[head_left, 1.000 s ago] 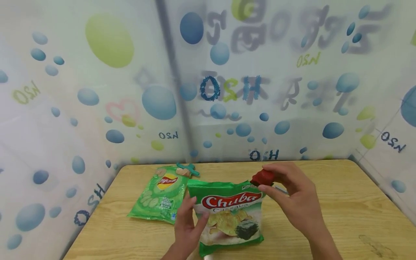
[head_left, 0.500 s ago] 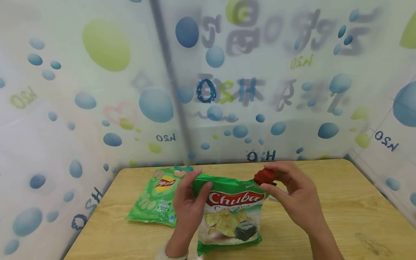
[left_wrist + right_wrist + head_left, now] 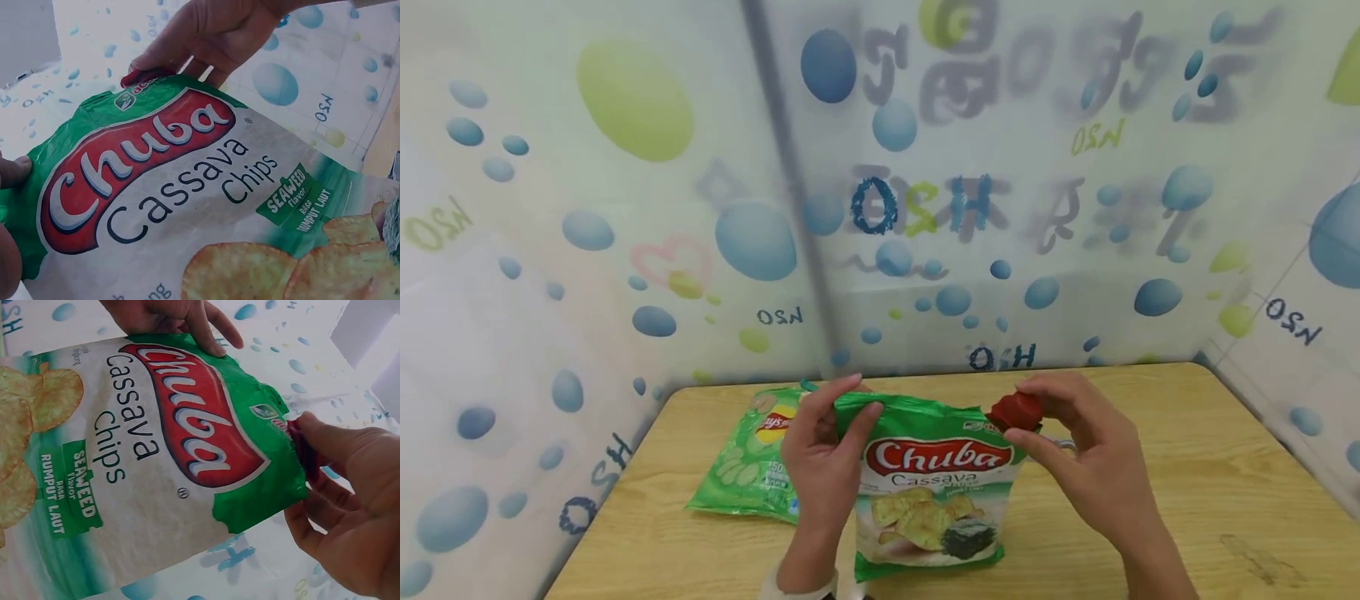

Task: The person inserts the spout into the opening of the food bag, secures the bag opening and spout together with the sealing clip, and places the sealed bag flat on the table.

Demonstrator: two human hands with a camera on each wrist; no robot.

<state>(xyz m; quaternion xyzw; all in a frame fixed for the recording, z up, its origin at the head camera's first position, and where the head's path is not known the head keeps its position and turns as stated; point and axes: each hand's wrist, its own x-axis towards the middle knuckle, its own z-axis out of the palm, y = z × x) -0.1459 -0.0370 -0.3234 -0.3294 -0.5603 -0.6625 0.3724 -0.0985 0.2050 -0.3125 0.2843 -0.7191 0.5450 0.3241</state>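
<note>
Chuba bag point(image 3: 931, 487), likely light and crushable, best held by its top edge: your left hand point(image 3: 824, 458) is gripping there, your right hand point(image 3: 1088, 454) pinching a red object point(image 3: 1018, 412).

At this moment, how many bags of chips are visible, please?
2. The Chuba bag is upright in front, its top held by the left hand; the Lay's bag lies on the table behind that hand, partly covered. Others behind them would be hidden.

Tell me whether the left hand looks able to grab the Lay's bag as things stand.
Probably not right now: the left hand pinches the top corner of the Chuba bag. If it let go, the Lay's bag on the table close by looks reachable.
</note>
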